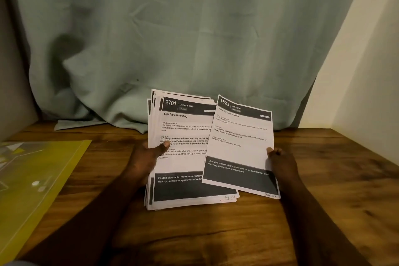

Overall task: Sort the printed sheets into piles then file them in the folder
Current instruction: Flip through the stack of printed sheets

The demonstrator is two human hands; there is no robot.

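My left hand grips a stack of printed sheets by its left edge, thumb on the top page headed "2701 Living Room, Side Table Unfolding". My right hand pinches the right edge of a single sheet headed "1623 Kitchen, Store Kitchen Cloths". That sheet overlaps the stack's right side and tilts slightly. Both are held upright above the wooden table. A yellow-green folder lies flat at the left of the table.
A pale green curtain hangs behind the table, its hem resting on the back edge. A cream wall bounds the right side and a grey wall the left. Bare wood shows in front of and to the right of the sheets.
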